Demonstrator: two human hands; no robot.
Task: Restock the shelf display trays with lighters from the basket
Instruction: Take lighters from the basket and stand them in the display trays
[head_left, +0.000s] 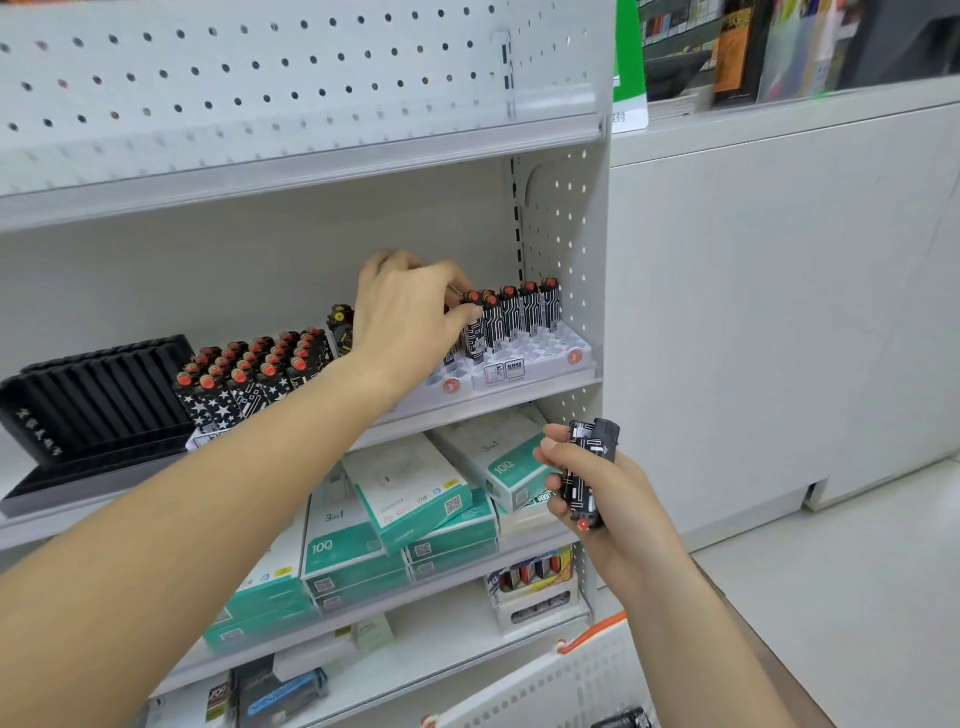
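White metal shelving (467, 400) carries a white slotted display tray (540, 364); left hand (410, 317) pinches a black patterned lighter (475, 332) there, below it right hand (597, 483) grips several black lighters (589, 467).

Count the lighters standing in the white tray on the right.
5 visible in the white tray: a back row of lighters, one beside the left hand. That hand may hide more further left.

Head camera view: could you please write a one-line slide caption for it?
Left hand seats a black patterned lighter in the white display tray; right hand holds more.
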